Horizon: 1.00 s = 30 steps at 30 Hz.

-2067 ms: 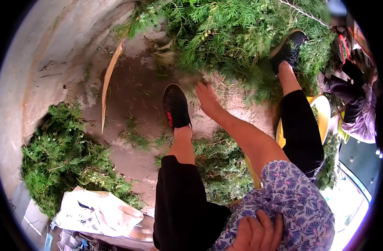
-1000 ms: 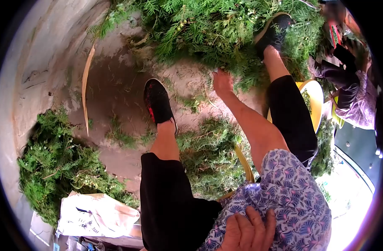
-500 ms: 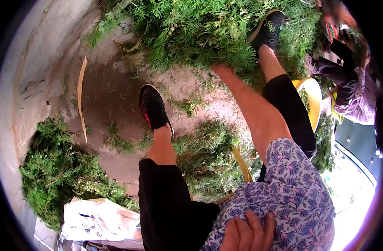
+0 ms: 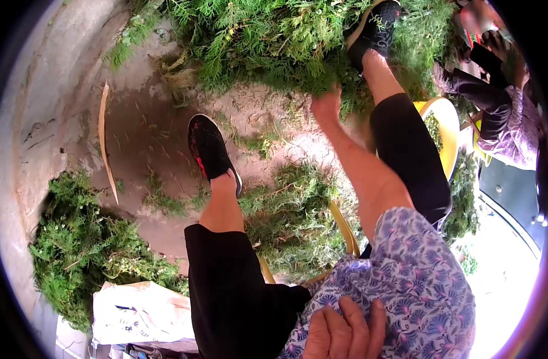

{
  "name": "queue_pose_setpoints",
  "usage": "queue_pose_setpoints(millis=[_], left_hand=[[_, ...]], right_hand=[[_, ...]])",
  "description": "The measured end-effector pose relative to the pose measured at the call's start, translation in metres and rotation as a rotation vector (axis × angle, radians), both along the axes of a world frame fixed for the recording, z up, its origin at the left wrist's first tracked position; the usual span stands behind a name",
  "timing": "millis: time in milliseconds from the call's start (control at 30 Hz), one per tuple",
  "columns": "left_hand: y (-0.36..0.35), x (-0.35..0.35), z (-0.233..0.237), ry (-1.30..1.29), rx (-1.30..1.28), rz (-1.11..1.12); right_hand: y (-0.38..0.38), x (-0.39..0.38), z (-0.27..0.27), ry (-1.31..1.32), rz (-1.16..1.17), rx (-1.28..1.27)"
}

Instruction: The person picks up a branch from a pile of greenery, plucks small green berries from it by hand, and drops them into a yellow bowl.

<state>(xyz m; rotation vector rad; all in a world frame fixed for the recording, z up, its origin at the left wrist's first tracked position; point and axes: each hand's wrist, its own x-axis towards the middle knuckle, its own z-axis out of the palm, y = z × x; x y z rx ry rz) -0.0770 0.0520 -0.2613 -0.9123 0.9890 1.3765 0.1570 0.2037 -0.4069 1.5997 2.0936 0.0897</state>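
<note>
My right hand [image 4: 326,106] reaches down to the near edge of a large pile of green, scaly-leaved conifer branches [image 4: 256,42]. Its fingers are blurred and partly covered by the foliage, so their grip cannot be made out. My left hand [image 4: 344,330] lies on the floral shirt [image 4: 423,287] over my lap, fingers slightly apart and nothing visible in them. My black shoe [image 4: 378,30] on the right presses against the pile; the other shoe [image 4: 209,146] rests on the dirt floor.
More cut greenery [image 4: 85,239] is heaped at the left, beside a pale sack [image 4: 142,311]. A thin wooden strip [image 4: 104,143] lies on the floor. Yellow chair parts [image 4: 344,227] show beneath me. Right of my leg is a yellow basin [image 4: 446,134]; another person [image 4: 513,125] sits beyond.
My right hand has shifted slightly right and back toward me, showing more outside the foliage. My left hand stays on the shirt. The whole view has shifted a little.
</note>
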Motion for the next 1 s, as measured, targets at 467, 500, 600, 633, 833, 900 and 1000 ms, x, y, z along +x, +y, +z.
queue_pose_setpoints(millis=[467, 500, 600, 633, 833, 900, 1000], left_hand=[[-0.104, 0.091, 0.102, -0.286, -0.14, -0.104], [-0.139, 0.121, 0.157, -0.392, -0.156, -0.188], [-0.141, 0.119, 0.173, -0.419, -0.133, -0.234], [-0.107, 0.092, 0.124, -0.321, -0.105, -0.158], [0.016, -0.008, -0.009, -0.044, -0.029, 0.056], [-0.045, 0.038, 0.025, -0.17, -0.135, 0.028], [-0.146, 0.118, 0.146, -0.5, -0.255, -0.184]], right_hand=[[-0.092, -0.026, 0.019, 0.786, -0.217, -0.181], [-0.085, -0.024, 0.021, 0.424, -0.053, -0.113], [-0.027, 0.003, 0.005, 1.075, -0.829, -0.008], [-0.01, 0.022, 0.002, 0.655, -0.379, 0.156], [0.035, 0.032, -0.045, 0.44, -0.888, -0.141], [0.003, -0.02, 0.023, 0.596, -0.965, -0.088], [-0.046, -0.043, 0.037, 0.583, -0.607, -0.384]])
